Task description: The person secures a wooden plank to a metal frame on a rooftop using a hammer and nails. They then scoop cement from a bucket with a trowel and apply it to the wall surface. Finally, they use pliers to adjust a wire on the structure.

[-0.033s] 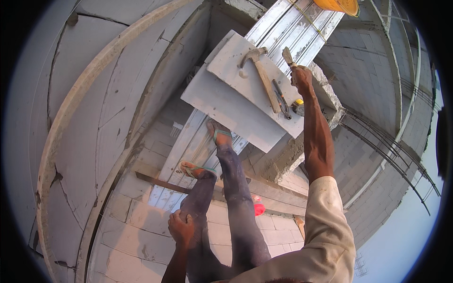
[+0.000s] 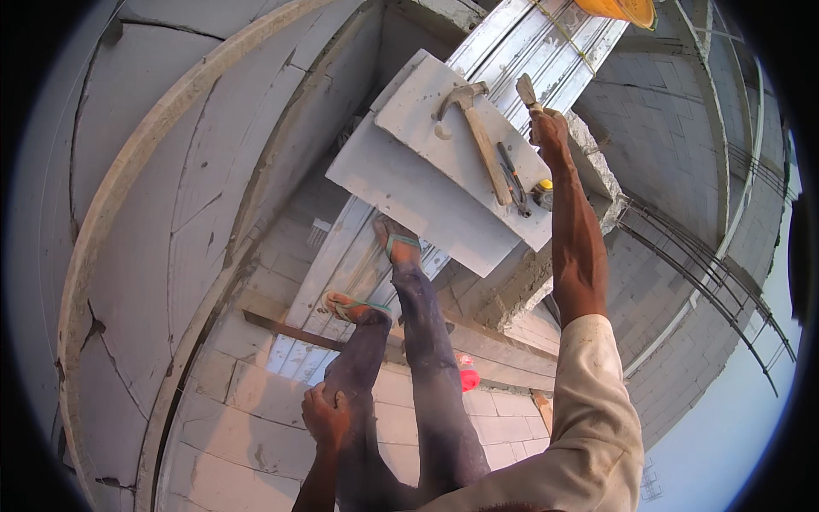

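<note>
My right hand (image 2: 548, 135), arm stretched far forward, is closed round a small trowel (image 2: 526, 90) whose grey blade points away from me. My left hand (image 2: 326, 416) lies over my left knee, fingers on the dark trousers, with no tool in it. Next to the right forearm, two grey slabs (image 2: 392, 175) are stacked askew. On the upper slab lie a claw hammer (image 2: 483, 143) with a wooden handle, a pair of pincers (image 2: 516, 189) and a yellow-and-dark tape measure (image 2: 543, 193).
My sandalled feet (image 2: 358, 310) stand on a metal plank (image 2: 328, 260) that runs under the slabs. A yellow-orange bucket (image 2: 621, 8) stands at its far end. Block walls (image 2: 136, 222) rise at left; bare rebar (image 2: 708, 286) juts out at right. A red object (image 2: 468, 377) lies beside my leg.
The view has shifted slightly. My right hand has moved a little to the right, with the trowel still in its grip; my left hand stays on the knee.
</note>
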Demonstrator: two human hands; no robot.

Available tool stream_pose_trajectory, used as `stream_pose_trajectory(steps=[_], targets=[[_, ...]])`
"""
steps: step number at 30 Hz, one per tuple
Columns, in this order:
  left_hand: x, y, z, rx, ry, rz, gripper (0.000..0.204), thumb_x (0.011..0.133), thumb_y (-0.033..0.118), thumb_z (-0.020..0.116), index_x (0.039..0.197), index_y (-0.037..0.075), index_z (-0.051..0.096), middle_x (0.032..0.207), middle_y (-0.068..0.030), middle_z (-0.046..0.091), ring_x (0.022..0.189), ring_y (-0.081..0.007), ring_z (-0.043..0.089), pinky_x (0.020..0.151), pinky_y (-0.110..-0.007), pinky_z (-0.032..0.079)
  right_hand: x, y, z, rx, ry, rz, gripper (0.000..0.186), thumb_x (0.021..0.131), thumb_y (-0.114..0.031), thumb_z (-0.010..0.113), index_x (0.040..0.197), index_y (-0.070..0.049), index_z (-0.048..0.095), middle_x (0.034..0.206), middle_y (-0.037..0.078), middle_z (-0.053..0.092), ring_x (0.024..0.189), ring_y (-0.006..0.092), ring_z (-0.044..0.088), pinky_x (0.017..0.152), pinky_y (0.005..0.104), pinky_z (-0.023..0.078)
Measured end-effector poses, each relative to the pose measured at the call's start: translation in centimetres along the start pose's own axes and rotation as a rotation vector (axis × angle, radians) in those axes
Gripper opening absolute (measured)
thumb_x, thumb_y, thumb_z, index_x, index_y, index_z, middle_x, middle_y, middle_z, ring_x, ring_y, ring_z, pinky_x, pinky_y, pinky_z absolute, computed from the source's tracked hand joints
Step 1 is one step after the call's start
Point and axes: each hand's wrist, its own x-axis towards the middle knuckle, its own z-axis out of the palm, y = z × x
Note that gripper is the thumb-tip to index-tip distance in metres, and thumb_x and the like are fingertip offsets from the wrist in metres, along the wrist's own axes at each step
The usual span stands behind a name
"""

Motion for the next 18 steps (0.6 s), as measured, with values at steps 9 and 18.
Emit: stream_pose_trajectory(steps=[9, 18], targets=[[0.4, 2.0, -0.6, -0.007, 0.003, 0.001, 0.042, 0.089, 0.026, 0.073, 0.123, 0.003, 0.065, 0.119, -0.0187, 0.067, 0.111, -0.0413, 0.062, 0.097, -0.053, 0.050, -0.5, 6.6, 0.9, -0.700, 0.106, -0.272, 0.046, 0.090, -0.012, 0.070, 0.134, 0.001, 0.062, 0.125, 0.022, 0.070, 0.110, 0.0360, 0.072, 0.100, 0.0426, 0.055], [0.6, 1.3, -0.8, 0.032, -0.006, 0.010, 0.040, 0.088, 0.025, 0.075, 0.122, 0.005, 0.066, 0.118, -0.0158, 0.066, 0.109, -0.0400, 0.063, 0.094, -0.053, 0.051, -17.7, 12.7, 0.0, -1.010, 0.105, -0.260, 0.044, 0.087, 0.004, 0.061, 0.131, -0.001, 0.052, 0.114, 0.023, 0.060, 0.111, 0.0468, 0.061, 0.094, 0.0563, 0.053]])
